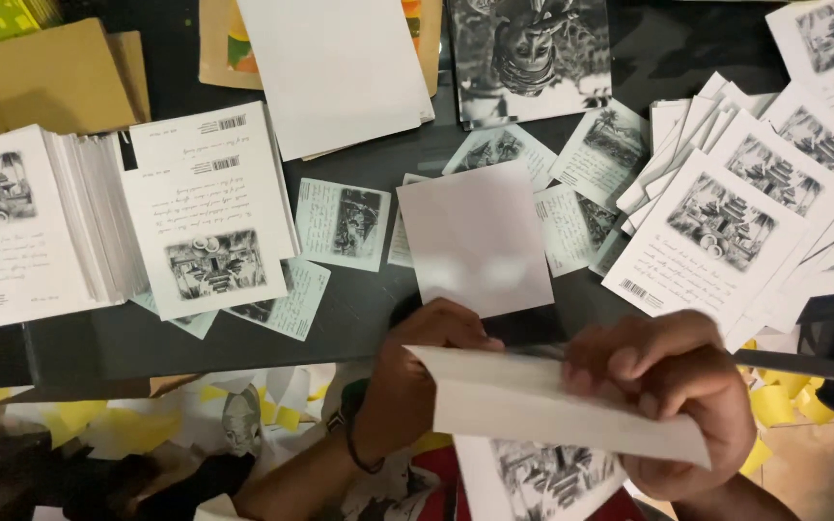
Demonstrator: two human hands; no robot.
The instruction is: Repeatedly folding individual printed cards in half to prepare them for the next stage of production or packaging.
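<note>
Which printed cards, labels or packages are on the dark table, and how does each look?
Card stack: far left, thick, white, grey picture.
Barcode card: beside it, white.
Blank sheet: centre, plain white.
Card fan: right, white, grey pictures.
Brown envelopes: top left.
Folded paper: white, in both hands.

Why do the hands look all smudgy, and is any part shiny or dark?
Head view: the right hand and the folded sheet it holds with the left hand are smeared by motion blur; the cards on the table stay fairly sharp; the blank sheet shows soft bright glare patches; the bottom-left corner is dark shadow.
</note>
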